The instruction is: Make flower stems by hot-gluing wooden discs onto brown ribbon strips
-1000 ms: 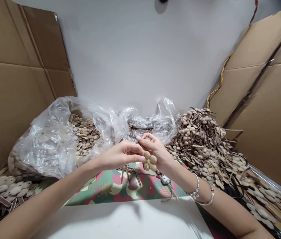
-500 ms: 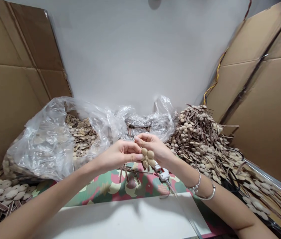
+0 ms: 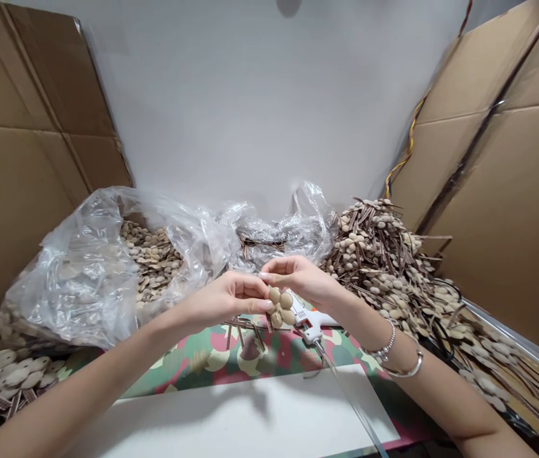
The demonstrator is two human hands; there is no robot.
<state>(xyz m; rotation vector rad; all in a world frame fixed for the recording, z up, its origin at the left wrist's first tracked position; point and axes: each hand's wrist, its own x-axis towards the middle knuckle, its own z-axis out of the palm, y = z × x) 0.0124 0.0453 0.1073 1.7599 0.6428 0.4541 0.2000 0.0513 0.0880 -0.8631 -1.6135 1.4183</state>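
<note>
My left hand (image 3: pixel 224 296) pinches a beige padded flower (image 3: pixel 281 306) with rounded petals between thumb and fingers, above the table. Close against it, my right hand (image 3: pixel 300 280) has thumb and fingertips pressed together just over the flower's upper edge; what they grip is hidden. Two silver bracelets circle the right wrist. Below that hand lies a white glue gun (image 3: pixel 311 323), a clear glue stick (image 3: pixel 350 394) jutting from it toward me. Several brown striped ribbon pieces (image 3: pixel 243 332) rest on the camouflage-patterned cloth (image 3: pixel 202 361) beneath the hands.
A white board (image 3: pixel 231 420) lies in front. Clear plastic bags (image 3: pixel 92 267) hold beige pieces at the left and back. A tall heap of flowers with ribbons (image 3: pixel 384 248) stands right; more flowers (image 3: pixel 11 372) lie left. Cardboard walls (image 3: pixel 503 191) flank the table.
Both hands stay together at the flower, which has tilted slightly. My right hand has shifted a little, showing more of the glue gun. The view has moved slightly.
</note>
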